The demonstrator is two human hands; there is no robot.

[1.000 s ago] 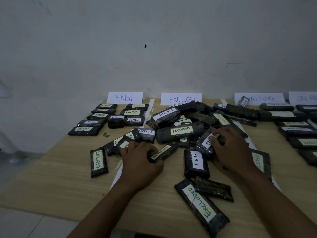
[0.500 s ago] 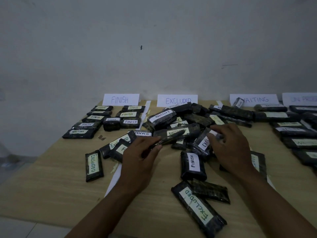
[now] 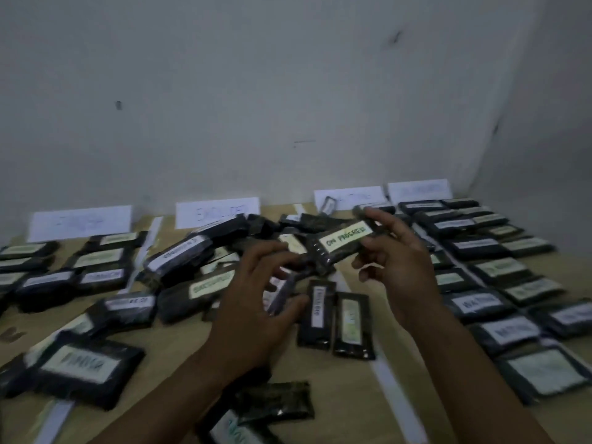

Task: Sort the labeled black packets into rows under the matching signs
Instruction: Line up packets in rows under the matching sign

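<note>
My right hand [image 3: 397, 264] holds up a black packet labelled ON PROGRESS [image 3: 344, 243] above the middle pile. My left hand [image 3: 253, 309] is beside it, fingers curled around a thin black packet [image 3: 286, 291] seen edge-on; its label is hidden. Four white signs lean on the wall, all blurred: the FINISH sign [image 3: 80, 222], the EXCLUDED sign [image 3: 217, 212], the WAITING sign [image 3: 350, 197] and a fourth sign [image 3: 419, 188]. Rows of packets [image 3: 474, 246] lie under the two right signs. More rows [image 3: 99, 259] lie under the FINISH sign. A mixed pile [image 3: 189, 261] sits under the EXCLUDED sign.
The wooden table [image 3: 336, 395] meets the wall at the back and a corner at the right. White paper strips [image 3: 389, 389] divide the columns. Loose packets lie at the near left [image 3: 86, 368] and near edge [image 3: 275, 403]. Two packets [image 3: 336, 322] lie below my hands.
The view has swung right and closer. My right hand has lifted the ON PROGRESS packet out of the pile. My left hand has risen off the table with its thin packet.
</note>
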